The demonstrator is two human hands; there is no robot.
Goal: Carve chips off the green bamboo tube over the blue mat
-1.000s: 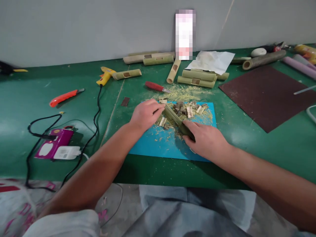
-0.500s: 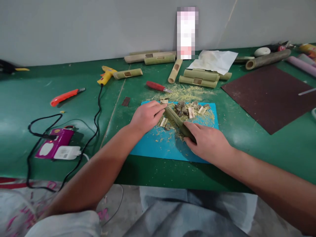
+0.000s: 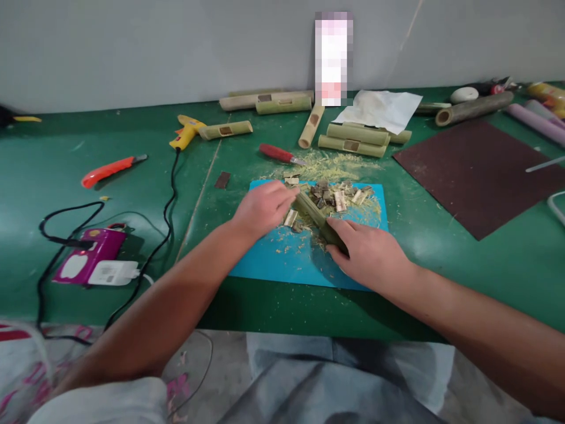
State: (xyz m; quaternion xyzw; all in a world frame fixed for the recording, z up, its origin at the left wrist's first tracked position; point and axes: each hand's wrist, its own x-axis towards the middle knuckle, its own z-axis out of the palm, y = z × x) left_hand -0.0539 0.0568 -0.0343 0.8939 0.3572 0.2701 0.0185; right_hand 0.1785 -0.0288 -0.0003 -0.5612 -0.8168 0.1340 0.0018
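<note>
We hold the bamboo stick (image 3: 318,219) slanted over the blue mat (image 3: 282,259), right hand (image 3: 368,256) curled around its near end and left hand (image 3: 260,207) closed at its far end, steadying it above the chips (image 3: 335,197).

Open green table (image 3: 463,259) at lower right of frame, btwn blue mat (image 3: 273,259) and brown sheet (image 3: 477,171). Left-centre strip also bare, w/ black cable (image 3: 165,200) crossing it. Behind mat, upper centre: red-handled knife (image 3: 278,154), bamboo tubes (image 3: 353,138), shavings block the way. Cut chips (image 3: 335,197) crowd mat's top edge.
</note>
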